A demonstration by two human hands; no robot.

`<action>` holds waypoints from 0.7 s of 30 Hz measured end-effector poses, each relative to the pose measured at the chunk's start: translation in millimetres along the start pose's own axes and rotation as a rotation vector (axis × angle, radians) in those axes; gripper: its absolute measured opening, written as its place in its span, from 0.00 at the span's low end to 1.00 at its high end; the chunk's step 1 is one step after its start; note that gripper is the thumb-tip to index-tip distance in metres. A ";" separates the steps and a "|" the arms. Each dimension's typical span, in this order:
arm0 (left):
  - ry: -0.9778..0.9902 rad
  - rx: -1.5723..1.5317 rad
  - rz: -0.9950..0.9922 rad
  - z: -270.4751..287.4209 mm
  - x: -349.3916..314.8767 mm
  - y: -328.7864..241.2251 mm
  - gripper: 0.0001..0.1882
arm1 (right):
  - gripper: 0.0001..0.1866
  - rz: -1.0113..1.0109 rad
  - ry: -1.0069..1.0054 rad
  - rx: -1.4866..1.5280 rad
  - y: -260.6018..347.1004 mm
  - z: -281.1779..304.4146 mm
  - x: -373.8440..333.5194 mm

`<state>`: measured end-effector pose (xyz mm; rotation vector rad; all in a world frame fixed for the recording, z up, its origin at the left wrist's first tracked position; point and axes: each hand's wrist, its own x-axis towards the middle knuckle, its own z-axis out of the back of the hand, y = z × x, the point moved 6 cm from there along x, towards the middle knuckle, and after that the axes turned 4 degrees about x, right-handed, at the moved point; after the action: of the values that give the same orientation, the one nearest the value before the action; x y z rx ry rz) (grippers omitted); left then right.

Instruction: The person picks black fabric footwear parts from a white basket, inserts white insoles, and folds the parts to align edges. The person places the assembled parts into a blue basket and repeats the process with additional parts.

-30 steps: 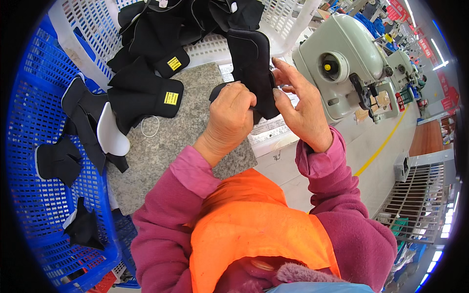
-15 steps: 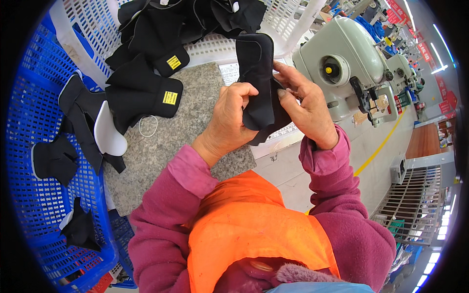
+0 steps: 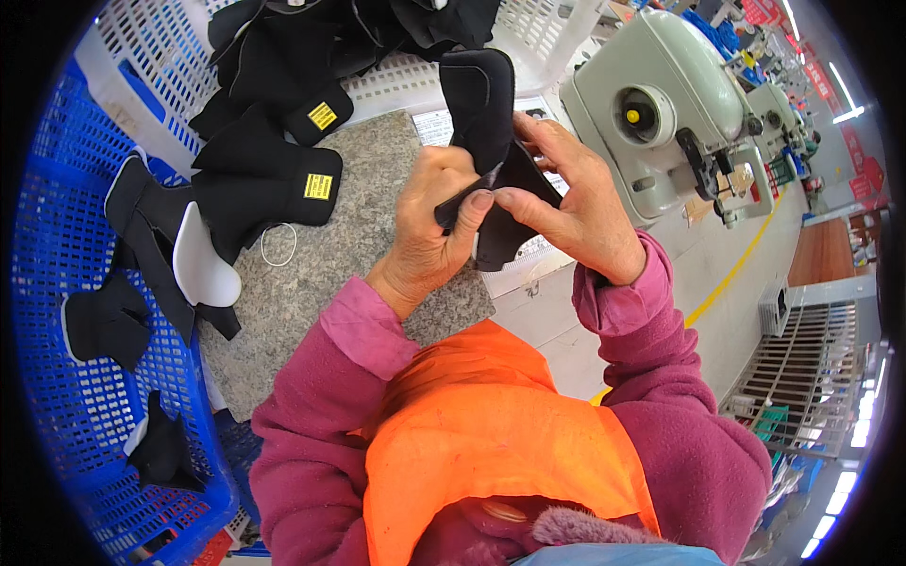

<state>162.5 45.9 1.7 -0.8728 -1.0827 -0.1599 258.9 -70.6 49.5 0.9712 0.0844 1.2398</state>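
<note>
Black fabric piece (image 3: pixel 478 99) fills your grip, pinched by left hand (image 3: pixel 427 226) and right hand (image 3: pixel 587 203), near the grey-green machine (image 3: pixel 665 85).

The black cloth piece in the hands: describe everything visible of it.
The black cloth piece looks soft and matte, with a rounded upper end marked by a thin curved line. Below, it is bent into flaps, gripped by the left hand and the right hand. In the picture it appears between the speckled grey slab and the pale machine.

Plum sleeves (image 3: pixel 316 410) and pink cuffs (image 3: pixel 370 327) go with an orange apron (image 3: pixel 500 429), perhaps a fuzzy collar (image 3: pixel 595 528).
</note>
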 end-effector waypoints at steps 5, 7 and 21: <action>-0.043 -0.020 -0.029 6.1 1.0 -2.2 0.05 | 0.40 0.035 -0.074 0.044 -3.1 -2.1 -1.0; -0.004 -0.103 0.021 4.9 3.0 1.1 0.05 | 0.42 0.047 -0.098 0.054 -3.5 -3.6 -2.1; 0.071 -0.198 0.121 5.7 6.2 3.2 0.04 | 0.35 -0.029 -0.161 0.197 -12.1 -3.1 -4.2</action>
<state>163.3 53.7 6.1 -1.1000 -0.9560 -0.1979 264.8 -72.2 37.8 1.2334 0.0952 1.1375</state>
